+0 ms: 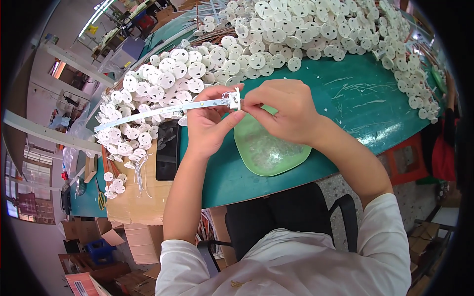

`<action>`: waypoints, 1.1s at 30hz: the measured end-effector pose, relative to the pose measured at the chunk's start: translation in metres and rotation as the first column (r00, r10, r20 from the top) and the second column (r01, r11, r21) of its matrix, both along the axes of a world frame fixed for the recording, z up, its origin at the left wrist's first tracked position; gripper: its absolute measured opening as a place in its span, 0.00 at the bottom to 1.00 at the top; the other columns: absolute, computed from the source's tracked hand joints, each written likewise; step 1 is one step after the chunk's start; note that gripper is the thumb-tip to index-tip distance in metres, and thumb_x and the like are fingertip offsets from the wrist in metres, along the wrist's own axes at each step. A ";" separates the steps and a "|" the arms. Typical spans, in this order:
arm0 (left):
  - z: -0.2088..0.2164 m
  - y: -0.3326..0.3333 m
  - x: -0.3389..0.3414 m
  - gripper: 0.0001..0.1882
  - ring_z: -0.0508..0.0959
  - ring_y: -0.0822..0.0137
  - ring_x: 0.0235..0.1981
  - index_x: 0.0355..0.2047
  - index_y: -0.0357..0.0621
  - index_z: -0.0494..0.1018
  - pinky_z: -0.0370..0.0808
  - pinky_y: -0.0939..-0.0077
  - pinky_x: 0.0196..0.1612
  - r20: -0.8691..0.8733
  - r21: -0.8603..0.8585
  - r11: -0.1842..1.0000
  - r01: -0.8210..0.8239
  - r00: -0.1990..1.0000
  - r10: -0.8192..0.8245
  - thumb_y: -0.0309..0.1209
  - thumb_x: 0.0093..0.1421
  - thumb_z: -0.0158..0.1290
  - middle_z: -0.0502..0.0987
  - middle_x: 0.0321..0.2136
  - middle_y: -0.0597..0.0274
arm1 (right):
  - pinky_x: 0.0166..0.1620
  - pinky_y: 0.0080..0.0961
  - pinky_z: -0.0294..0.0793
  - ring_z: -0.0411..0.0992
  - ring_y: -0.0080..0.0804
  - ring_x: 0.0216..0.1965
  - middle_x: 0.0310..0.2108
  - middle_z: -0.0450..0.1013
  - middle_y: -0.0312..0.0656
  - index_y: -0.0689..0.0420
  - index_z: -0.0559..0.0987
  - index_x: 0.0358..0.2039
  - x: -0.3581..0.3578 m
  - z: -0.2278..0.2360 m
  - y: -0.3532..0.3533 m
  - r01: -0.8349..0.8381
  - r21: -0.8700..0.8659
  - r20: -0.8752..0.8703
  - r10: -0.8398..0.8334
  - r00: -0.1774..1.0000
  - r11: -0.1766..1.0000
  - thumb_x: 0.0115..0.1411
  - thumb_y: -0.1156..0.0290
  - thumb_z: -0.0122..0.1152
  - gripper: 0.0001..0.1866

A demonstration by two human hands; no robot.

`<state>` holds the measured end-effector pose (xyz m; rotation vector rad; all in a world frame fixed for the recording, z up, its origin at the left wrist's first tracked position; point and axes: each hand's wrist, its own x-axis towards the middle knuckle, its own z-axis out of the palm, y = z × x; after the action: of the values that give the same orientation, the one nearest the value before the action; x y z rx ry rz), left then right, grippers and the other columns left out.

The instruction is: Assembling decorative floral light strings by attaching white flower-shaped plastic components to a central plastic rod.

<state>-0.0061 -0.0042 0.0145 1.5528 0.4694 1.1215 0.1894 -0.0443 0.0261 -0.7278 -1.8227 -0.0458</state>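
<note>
My left hand (205,126) grips a long, thin LED light strip (158,112) near its right end, with the rest of the strip reaching out to the left. On that end sits a white plastic end piece (235,100) with thin white wires curling beside it. Closed in a pinch, my right hand (289,108) meets the end piece from the right. Whatever lies between its fingertips is too small or hidden to name. Below both hands is a light green bowl (271,165) holding small clear or silvery bits, partly covered by my right hand.
A large heap of white round discs (256,61) with dark slots spreads across the back and left of the green table (355,108). A black phone (168,153) lies beside my left forearm on cardboard (133,197). Scissors (101,198) lie far left. A black chair (281,212) is in front.
</note>
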 end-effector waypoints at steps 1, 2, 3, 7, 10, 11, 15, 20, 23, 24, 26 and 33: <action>0.001 0.000 0.000 0.23 0.78 0.67 0.46 0.47 0.40 0.70 0.76 0.71 0.47 -0.004 0.005 1.000 -0.005 1.000 0.005 0.19 0.50 0.64 0.75 0.51 0.48 | 0.27 0.24 0.74 0.77 0.33 0.24 0.23 0.77 0.39 0.56 0.79 0.28 0.002 0.001 -0.002 -0.018 -0.036 0.012 0.019 1.000 0.999 0.47 0.81 0.68 0.08; 0.000 0.000 0.001 0.23 0.78 0.67 0.46 0.47 0.40 0.70 0.76 0.71 0.47 -0.005 0.005 1.000 -0.006 1.000 0.006 0.19 0.50 0.64 0.75 0.51 0.48 | 0.27 0.24 0.74 0.77 0.33 0.24 0.24 0.77 0.38 0.56 0.80 0.27 0.003 0.002 -0.003 -0.036 -0.073 0.023 0.038 0.999 0.997 0.47 0.81 0.68 0.08; -0.001 0.001 0.002 0.23 0.78 0.68 0.46 0.47 0.40 0.70 0.76 0.71 0.47 0.031 0.003 1.000 0.004 1.000 -0.004 0.20 0.51 0.65 0.75 0.51 0.48 | 0.27 0.24 0.74 0.77 0.33 0.24 0.24 0.77 0.38 0.56 0.80 0.27 0.003 0.003 -0.002 -0.040 -0.072 0.021 0.042 0.999 0.997 0.47 0.81 0.68 0.08; -0.002 0.004 -0.003 0.23 0.78 0.68 0.46 0.47 0.40 0.70 0.76 0.72 0.46 0.104 -0.076 0.995 0.059 0.993 -0.051 0.22 0.51 0.65 0.75 0.51 0.48 | 0.29 0.23 0.75 0.77 0.31 0.25 0.26 0.79 0.39 0.57 0.83 0.30 0.001 0.007 -0.003 -0.127 -0.118 -0.068 0.119 0.990 0.985 0.48 0.81 0.67 0.08; -0.001 0.002 -0.002 0.24 0.77 0.68 0.46 0.48 0.41 0.70 0.75 0.73 0.47 0.128 -0.071 0.993 0.094 0.988 -0.084 0.25 0.52 0.66 0.75 0.51 0.49 | 0.30 0.21 0.75 0.78 0.27 0.27 0.27 0.80 0.40 0.58 0.83 0.32 -0.001 0.008 -0.005 -0.211 -0.199 -0.177 0.176 0.968 0.957 0.50 0.80 0.68 0.08; -0.001 0.001 -0.002 0.24 0.77 0.68 0.46 0.48 0.41 0.70 0.75 0.73 0.47 0.129 -0.070 0.993 0.096 0.988 -0.086 0.25 0.52 0.66 0.75 0.51 0.49 | 0.31 0.21 0.75 0.78 0.26 0.27 0.28 0.80 0.40 0.59 0.83 0.32 -0.002 0.008 -0.005 -0.250 -0.248 -0.236 0.192 0.953 0.936 0.50 0.80 0.68 0.07; -0.001 -0.001 -0.001 0.25 0.77 0.68 0.46 0.49 0.41 0.69 0.74 0.71 0.50 0.197 -0.126 0.983 0.136 0.974 -0.109 0.26 0.52 0.67 0.75 0.51 0.50 | 0.31 0.20 0.75 0.77 0.25 0.26 0.27 0.80 0.41 0.60 0.83 0.32 -0.006 0.001 -0.003 -0.294 -0.289 -0.343 0.188 0.920 0.911 0.51 0.80 0.67 0.06; -0.001 -0.001 -0.001 0.25 0.78 0.68 0.46 0.48 0.41 0.69 0.74 0.69 0.51 0.191 -0.121 0.986 0.117 0.977 -0.093 0.27 0.52 0.67 0.75 0.50 0.50 | 0.27 0.19 0.72 0.74 0.23 0.22 0.26 0.79 0.39 0.60 0.83 0.31 -0.005 0.004 -0.007 -0.218 -0.261 -0.261 0.149 0.954 0.940 0.51 0.79 0.68 0.06; -0.002 -0.002 0.000 0.24 0.78 0.68 0.46 0.47 0.41 0.70 0.74 0.69 0.51 0.191 -0.113 0.989 0.093 0.979 -0.070 0.27 0.52 0.67 0.76 0.50 0.50 | 0.25 0.20 0.70 0.73 0.24 0.21 0.25 0.78 0.40 0.60 0.83 0.31 -0.008 0.000 -0.006 -0.167 -0.189 -0.219 0.124 0.968 0.968 0.51 0.79 0.67 0.05; -0.002 -0.002 0.001 0.24 0.78 0.68 0.45 0.47 0.41 0.70 0.74 0.69 0.50 0.193 -0.111 0.990 0.092 0.979 -0.069 0.27 0.52 0.67 0.76 0.50 0.50 | 0.25 0.20 0.70 0.73 0.24 0.21 0.25 0.78 0.40 0.60 0.83 0.31 -0.009 0.000 -0.006 -0.167 -0.189 -0.219 0.124 0.968 0.968 0.51 0.79 0.67 0.05; -0.002 -0.001 0.000 0.24 0.78 0.68 0.45 0.47 0.41 0.70 0.74 0.70 0.50 0.195 -0.109 0.990 0.091 0.978 -0.069 0.27 0.51 0.67 0.76 0.50 0.50 | 0.26 0.21 0.71 0.73 0.27 0.21 0.25 0.78 0.41 0.60 0.82 0.30 -0.009 0.001 -0.007 -0.133 -0.162 -0.179 0.103 0.978 0.978 0.52 0.79 0.66 0.05; -0.002 -0.002 0.003 0.23 0.77 0.64 0.50 0.46 0.40 0.70 0.76 0.70 0.48 0.168 -0.057 0.997 0.060 0.984 -0.049 0.25 0.51 0.67 0.77 0.46 0.52 | 0.25 0.24 0.72 0.74 0.34 0.21 0.24 0.77 0.42 0.62 0.81 0.30 -0.009 -0.006 -0.001 -0.096 0.002 -0.110 0.095 0.989 0.995 0.52 0.80 0.64 0.03</action>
<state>-0.0036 -0.0059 0.0122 1.3969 0.3433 1.1731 0.1800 -0.0452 0.0201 -0.6322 -1.7497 0.0594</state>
